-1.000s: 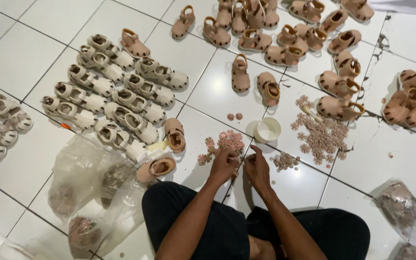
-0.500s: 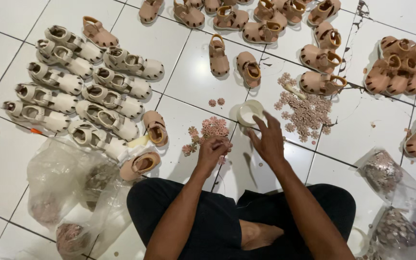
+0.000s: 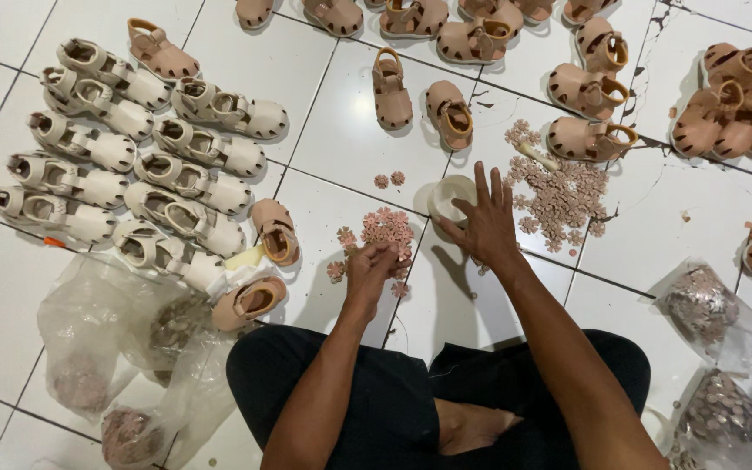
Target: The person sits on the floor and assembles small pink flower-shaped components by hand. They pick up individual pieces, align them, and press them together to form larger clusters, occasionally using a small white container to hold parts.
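I sit cross-legged on a white tiled floor. My left hand (image 3: 371,268) hovers at the near edge of a small pile of pink flower pieces (image 3: 386,226), its fingers pinched on what looks like one small piece. My right hand (image 3: 486,221) is stretched forward with the fingers spread and nothing in it. Its fingertips are beside a small white cup (image 3: 449,195). A larger scatter of beige flower pieces (image 3: 563,193) lies just right of that hand.
Rows of white sandals (image 3: 132,170) fill the left side. Tan sandals (image 3: 585,91) lie along the top and far right (image 3: 741,109). One tan sandal (image 3: 251,300) rests by my left knee. Clear plastic bags of small pieces lie at the lower left (image 3: 102,348) and lower right (image 3: 707,305).
My hands were together over the pink pile. The right hand has since moved forward and right to the white cup, and the left stays at the pile. The view has shifted closer.
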A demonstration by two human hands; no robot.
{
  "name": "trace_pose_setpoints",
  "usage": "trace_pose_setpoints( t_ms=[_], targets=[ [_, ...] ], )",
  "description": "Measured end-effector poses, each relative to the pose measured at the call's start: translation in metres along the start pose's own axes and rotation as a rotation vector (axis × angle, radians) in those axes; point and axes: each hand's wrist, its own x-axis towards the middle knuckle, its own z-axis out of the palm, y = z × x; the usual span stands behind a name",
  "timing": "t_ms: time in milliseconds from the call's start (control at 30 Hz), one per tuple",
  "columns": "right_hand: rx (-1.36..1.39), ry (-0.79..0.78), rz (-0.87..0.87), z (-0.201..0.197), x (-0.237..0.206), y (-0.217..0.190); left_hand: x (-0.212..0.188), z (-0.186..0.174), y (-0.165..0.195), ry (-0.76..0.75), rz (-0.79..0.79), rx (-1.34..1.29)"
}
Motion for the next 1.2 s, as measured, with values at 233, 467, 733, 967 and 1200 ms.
trace_pose_setpoints(
  t_ms=[233,467,733,967,1200],
  targets=[
    [0.252,0.043,-0.017,0.014,-0.014,0.018,-0.005,-0.003,-0.004,-0.055,0.056,-0.055],
    [0.572,0.306,-0.037,0.011,-0.081,-0.004,-0.029,0.007,0.003,-0.003,0.050,-0.035],
    [0.434,0.559,-0.318,0.006,-0.121,-0.059,-0.046,0.029,-0.014,-0.064,0.325,0.017],
    [0.330,0.568,-0.361,0.007,-0.122,-0.053,-0.053,0.036,-0.013,-0.074,0.327,0.019],
    [0.309,0.580,-0.361,0.004,-0.122,-0.053,-0.055,0.038,-0.013,-0.056,0.345,0.057]
  ],
)
